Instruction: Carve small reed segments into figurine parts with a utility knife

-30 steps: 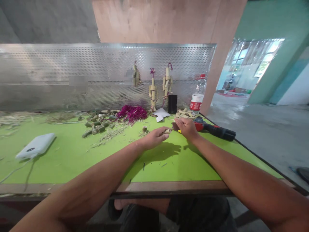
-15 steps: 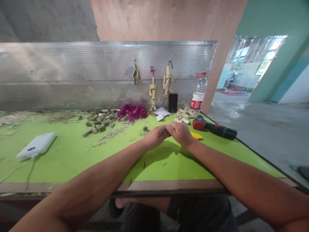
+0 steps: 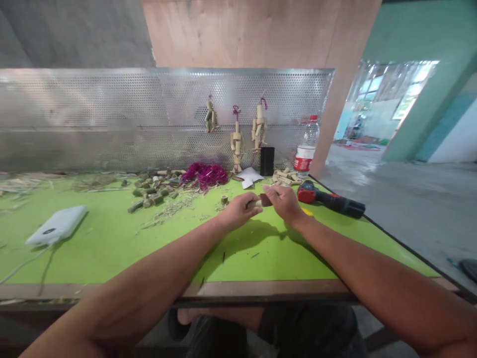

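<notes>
My left hand is closed on a short pale stick piece, whose end shows between thumb and fingers. Close beside it, my right hand pinches a small brown flat piece that touches or nearly touches the stick's right end. Both hands are just above the green tabletop. Under my right wrist a yellow object shows in part. Behind the hands lie a white paper piece and a pile of pale cut sticks.
A red and black power tool lies at the right. Jointed stick figures, a black block and a bottle stand at the back. Purple string, green stick pieces and a white power bank are left.
My hands have drawn slightly apart, so the pale stick and brown piece now show between them. My right hand has shifted a little rightward and covers more of the yellow object.
</notes>
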A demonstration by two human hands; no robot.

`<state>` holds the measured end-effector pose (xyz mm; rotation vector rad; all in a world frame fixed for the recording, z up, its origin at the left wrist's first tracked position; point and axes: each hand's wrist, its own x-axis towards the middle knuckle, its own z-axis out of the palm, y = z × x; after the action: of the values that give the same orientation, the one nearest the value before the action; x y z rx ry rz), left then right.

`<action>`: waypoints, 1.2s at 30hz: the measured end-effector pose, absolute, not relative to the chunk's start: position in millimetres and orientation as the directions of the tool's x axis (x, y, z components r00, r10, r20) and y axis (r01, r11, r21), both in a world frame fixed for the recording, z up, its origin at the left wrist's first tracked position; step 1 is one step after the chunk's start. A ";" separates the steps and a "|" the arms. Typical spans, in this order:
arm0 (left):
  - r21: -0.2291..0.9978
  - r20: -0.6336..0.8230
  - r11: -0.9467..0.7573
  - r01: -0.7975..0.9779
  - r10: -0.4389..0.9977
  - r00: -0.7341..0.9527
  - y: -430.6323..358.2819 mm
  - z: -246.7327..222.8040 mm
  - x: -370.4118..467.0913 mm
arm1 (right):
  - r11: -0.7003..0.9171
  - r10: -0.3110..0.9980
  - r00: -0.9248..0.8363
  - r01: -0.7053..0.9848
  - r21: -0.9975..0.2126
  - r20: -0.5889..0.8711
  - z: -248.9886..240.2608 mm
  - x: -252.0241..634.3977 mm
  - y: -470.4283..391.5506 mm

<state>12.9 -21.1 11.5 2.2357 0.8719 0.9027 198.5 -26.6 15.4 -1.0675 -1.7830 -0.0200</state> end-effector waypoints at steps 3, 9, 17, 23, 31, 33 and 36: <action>0.668 0.405 -0.647 0.368 0.731 0.550 -21.1 9.9 16.0 | 0.581 0.653 -0.166 0.736 -0.348 0.739 11.7 185.4 -30.2; 0.707 0.419 -0.649 0.282 0.706 0.571 -29.4 17.7 16.5 | 0.418 0.733 -0.076 0.834 -0.360 0.675 0.9 212.0 -8.4; 0.976 0.197 -0.211 -0.055 0.743 0.640 -12.4 2.9 9.4 | 0.391 0.873 0.093 0.453 -0.801 0.478 11.0 204.6 -16.1; 0.965 0.187 -0.006 -0.262 0.718 0.671 -10.6 0.8 4.2 | 0.242 0.968 -0.051 -0.082 -0.967 0.247 8.3 182.3 -24.9; 0.966 0.192 -0.013 -0.259 0.710 0.678 -12.6 5.2 0.0 | 0.272 0.962 -0.031 0.089 -0.958 0.270 16.6 181.7 -29.3; 0.970 0.199 -0.033 -0.241 0.679 0.707 -12.3 4.7 1.4 | 0.337 0.941 -0.046 0.207 -0.918 0.335 14.0 180.2 -30.3; 0.977 0.213 -0.129 -0.171 0.654 0.726 -11.7 2.6 3.8 | 0.402 0.911 -0.041 0.309 -0.862 0.410 5.1 176.0 -32.0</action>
<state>3.8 -11.7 2.6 1.5486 0.4072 0.7413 176.0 -32.0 5.1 -1.1106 -1.5848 0.7015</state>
